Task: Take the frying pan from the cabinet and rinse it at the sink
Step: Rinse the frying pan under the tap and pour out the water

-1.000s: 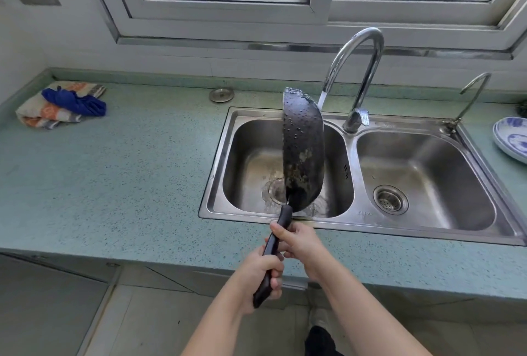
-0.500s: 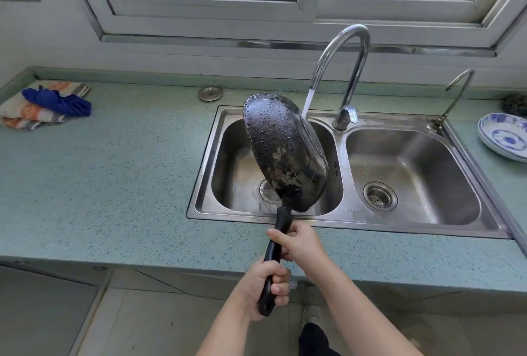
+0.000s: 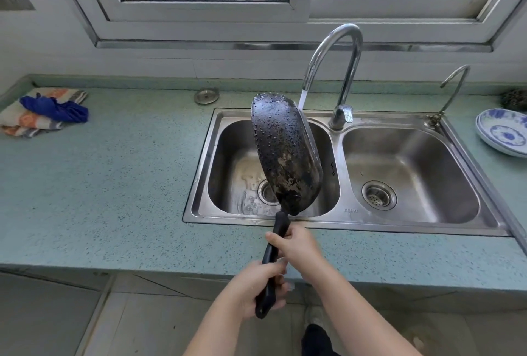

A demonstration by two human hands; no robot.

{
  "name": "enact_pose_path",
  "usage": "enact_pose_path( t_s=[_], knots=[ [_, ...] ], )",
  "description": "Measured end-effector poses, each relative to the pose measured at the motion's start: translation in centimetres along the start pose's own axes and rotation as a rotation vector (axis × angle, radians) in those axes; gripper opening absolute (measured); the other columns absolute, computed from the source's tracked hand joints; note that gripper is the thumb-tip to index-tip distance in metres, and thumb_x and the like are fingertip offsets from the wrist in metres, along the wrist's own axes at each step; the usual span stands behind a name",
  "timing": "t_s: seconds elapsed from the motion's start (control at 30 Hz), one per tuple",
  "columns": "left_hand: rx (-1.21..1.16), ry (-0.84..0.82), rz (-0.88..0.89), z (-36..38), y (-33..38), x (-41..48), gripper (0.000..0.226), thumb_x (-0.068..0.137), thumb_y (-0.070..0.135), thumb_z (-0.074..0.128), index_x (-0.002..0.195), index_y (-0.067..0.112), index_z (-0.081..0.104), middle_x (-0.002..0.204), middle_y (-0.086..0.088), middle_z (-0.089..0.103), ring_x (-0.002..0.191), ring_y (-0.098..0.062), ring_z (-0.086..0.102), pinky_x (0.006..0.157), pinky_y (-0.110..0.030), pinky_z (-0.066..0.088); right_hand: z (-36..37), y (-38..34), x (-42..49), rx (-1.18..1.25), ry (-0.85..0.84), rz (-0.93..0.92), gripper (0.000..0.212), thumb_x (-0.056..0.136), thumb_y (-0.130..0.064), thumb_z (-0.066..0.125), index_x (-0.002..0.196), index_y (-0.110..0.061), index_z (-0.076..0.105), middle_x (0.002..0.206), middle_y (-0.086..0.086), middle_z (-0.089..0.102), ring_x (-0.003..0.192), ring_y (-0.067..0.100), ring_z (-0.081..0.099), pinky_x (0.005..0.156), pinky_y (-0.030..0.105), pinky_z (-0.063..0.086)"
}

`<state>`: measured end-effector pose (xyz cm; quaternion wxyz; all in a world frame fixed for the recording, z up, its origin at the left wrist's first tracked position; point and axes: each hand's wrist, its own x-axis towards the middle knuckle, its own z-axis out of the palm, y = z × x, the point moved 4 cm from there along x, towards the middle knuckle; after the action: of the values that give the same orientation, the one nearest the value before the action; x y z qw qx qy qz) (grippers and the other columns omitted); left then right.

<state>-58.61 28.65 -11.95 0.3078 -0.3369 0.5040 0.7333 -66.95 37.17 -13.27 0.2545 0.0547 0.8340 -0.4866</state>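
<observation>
Frying pan (image 3: 285,153) above sink (image 3: 342,223), left basin

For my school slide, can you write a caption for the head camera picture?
Both hands, left hand and right hand, tilt a wet black frying pan under the running faucet over the left sink basin.

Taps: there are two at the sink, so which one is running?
The tall tap between the basins: water pours from its spout behind the pan. The thin tap at the right corner is dry.

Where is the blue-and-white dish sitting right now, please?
In the head view, the blue-and-white dish sits at the far right on the green countertop, just right of the sink's right basin and near the small faucet.
</observation>
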Motion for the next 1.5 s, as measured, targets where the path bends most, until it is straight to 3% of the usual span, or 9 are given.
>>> enact_pose_path(
  t_s=[0.13, 0.2, 0.37, 0.47, 0.57, 0.73, 0.87, 1.2, 1.5],
  knots=[
    [0.297, 0.324, 0.237, -0.6, 0.6, -0.4, 0.025, 0.083, 0.023, 0.068, 0.066, 0.011, 0.053, 0.053, -0.006, 0.060, 0.042, -0.019, 0.061, 0.051, -0.030, 0.049, 0.6, -0.1, 0.0, -0.001, -0.026, 0.013, 0.030, 0.077, -0.044, 0.066, 0.079, -0.014, 0.059, 0.082, 0.008, 0.068, 0.082, 0.026, 0.068, 0.073, 0.038, 0.054],
    [0.357, 0.374, 0.271, -0.3, 1.0, -0.7, 0.026, 0.082, 0.024, 0.068, 0.065, 0.012, 0.053, 0.053, -0.007, 0.064, 0.043, -0.021, 0.063, 0.054, -0.033, 0.053, 0.4, -0.2, -0.1, 0.005, -0.031, 0.022, 0.029, 0.078, -0.043, 0.066, 0.073, -0.017, 0.054, 0.077, 0.005, 0.064, 0.080, 0.025, 0.067, 0.068, 0.035, 0.051],
    [0.231, 0.280, 0.117, 0.9, 1.1, -0.2, 0.011, 0.087, 0.010, 0.060, 0.078, 0.006, 0.055, 0.046, -0.008, 0.058, 0.035, -0.017, 0.056, 0.044, -0.023, 0.050, -0.2, -0.2, -0.3, 0.011, -0.030, 0.036, 0.028, 0.078, -0.041, 0.068, 0.070, -0.019, 0.052, 0.076, 0.003, 0.063, 0.079, 0.025, 0.067, 0.070, 0.034, 0.052],
    [0.218, 0.333, 0.120, 1.3, 0.4, 0.4, 0.005, 0.082, -0.002, 0.051, 0.082, 0.003, 0.052, 0.048, -0.006, 0.045, 0.035, -0.017, 0.042, 0.043, -0.022, 0.036, -0.4, 0.1, -0.3, 0.000, -0.045, 0.041, 0.029, 0.076, -0.042, 0.069, 0.071, -0.017, 0.054, 0.076, 0.005, 0.065, 0.081, 0.028, 0.069, 0.078, 0.044, 0.057],
    [0.276, 0.372, 0.134, 1.7, 0.2, 0.8, 0.011, 0.081, 0.000, 0.048, 0.072, 0.007, 0.048, 0.042, -0.003, 0.044, 0.033, -0.017, 0.040, 0.043, -0.021, 0.032, -0.8, 0.1, -0.6, -0.008, -0.042, 0.049, 0.028, 0.077, -0.041, 0.068, 0.074, -0.015, 0.057, 0.079, 0.007, 0.066, 0.083, 0.028, 0.069, 0.080, 0.043, 0.056],
    [0.206, 0.281, 0.108, 1.6, -0.4, 0.8, 0.017, 0.081, 0.005, 0.050, 0.065, 0.009, 0.046, 0.033, 0.002, 0.041, 0.031, -0.016, 0.036, 0.043, -0.023, 0.032, -1.3, -0.3, -1.4, -0.138, 0.005, 0.054, 0.031, 0.077, -0.044, 0.067, 0.083, -0.016, 0.056, 0.083, 0.000, 0.062, 0.078, 0.018, 0.060, 0.054, 0.025, 0.039],
    [0.092, 0.186, 0.097, 1.3, -0.8, 0.6, 0.017, 0.087, 0.003, 0.051, 0.072, 0.009, 0.044, 0.037, 0.004, 0.039, 0.030, -0.011, 0.033, 0.038, -0.018, 0.030, -1.2, -0.8, -1.6, -0.183, 0.007, 0.030, 0.034, 0.075, -0.047, 0.069, 0.086, -0.018, 0.055, 0.087, -0.002, 0.061, 0.081, 0.016, 0.058, 0.055, 0.024, 0.038],
    [0.064, 0.132, 0.094, 0.8, -0.5, 0.2, 0.024, 0.087, 0.002, 0.051, 0.066, 0.012, 0.044, 0.040, 0.004, 0.036, 0.031, -0.009, 0.033, 0.041, -0.017, 0.029, -0.5, -1.3, -1.7, -0.252, 0.041, 0.026, 0.044, 0.073, -0.053, 0.068, 0.092, -0.014, 0.058, 0.099, 0.003, 0.068, 0.091, 0.021, 0.063, 0.066, 0.028, 0.044],
    [0.024, 0.119, 0.088, 1.3, -0.1, 0.2, 0.025, 0.088, 0.002, 0.051, 0.065, 0.010, 0.045, 0.037, 0.005, 0.036, 0.028, -0.008, 0.033, 0.039, -0.014, 0.029, -1.0, -1.8, -1.7, -0.262, 0.048, 0.007, 0.041, 0.073, -0.052, 0.068, 0.084, -0.017, 0.049, 0.087, -0.001, 0.061, 0.088, 0.023, 0.064, 0.055, 0.027, 0.037]
  ],
)
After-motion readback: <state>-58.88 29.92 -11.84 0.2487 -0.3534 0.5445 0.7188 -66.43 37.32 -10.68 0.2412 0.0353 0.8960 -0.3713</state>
